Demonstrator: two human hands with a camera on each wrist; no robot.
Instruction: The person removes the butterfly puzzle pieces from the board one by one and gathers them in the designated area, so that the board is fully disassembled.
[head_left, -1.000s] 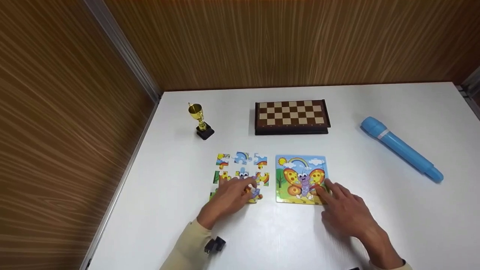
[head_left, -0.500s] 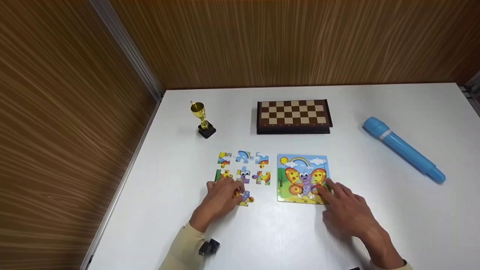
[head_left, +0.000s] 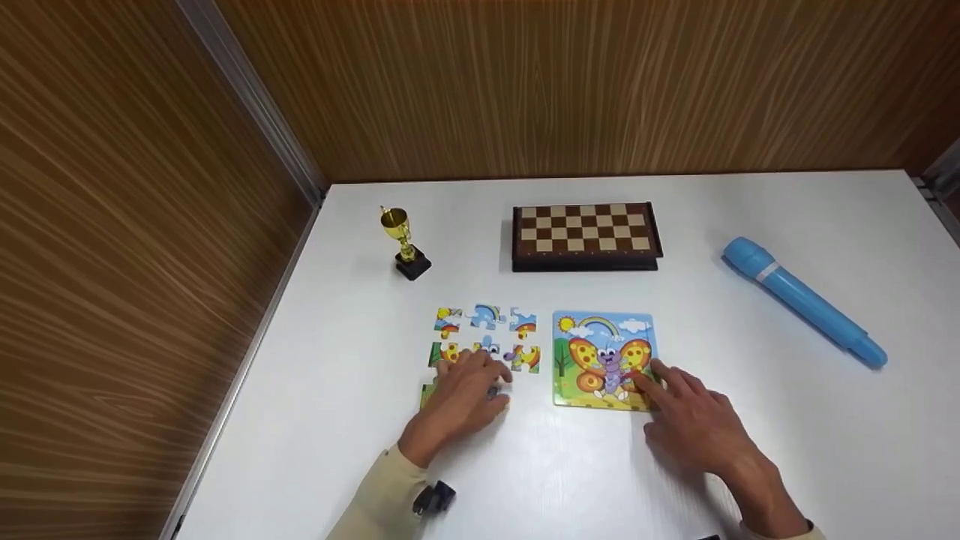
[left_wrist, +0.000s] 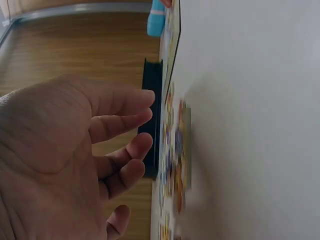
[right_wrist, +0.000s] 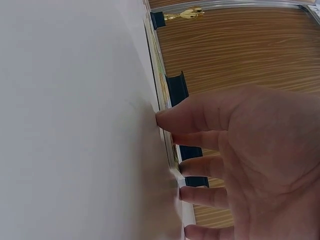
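Note:
My left hand, palm down with loosely bent fingers, hovers over the lower rows of spread jigsaw pieces. Between its thumb and fingers nothing is held in the left wrist view, where a puzzle piece lies just beyond the fingertips. That hand partly hides the bottom-row pieces in the head view; a green piece peeks out at its left. Top-row pieces, such as the rainbow piece, lie apart from one another. My right hand touches the right edge of the square butterfly puzzle board with extended fingers.
Behind the puzzle stands a folded chessboard box. A small gold trophy cup is at the back left, and a blue microphone-shaped tube lies at the right. Wood-grain panels border the white table.
The bottom-middle piece slid left under my left hand's fingers. Then the fingers spread off it and the hand shifted slightly right. My right hand and the board have stayed put.

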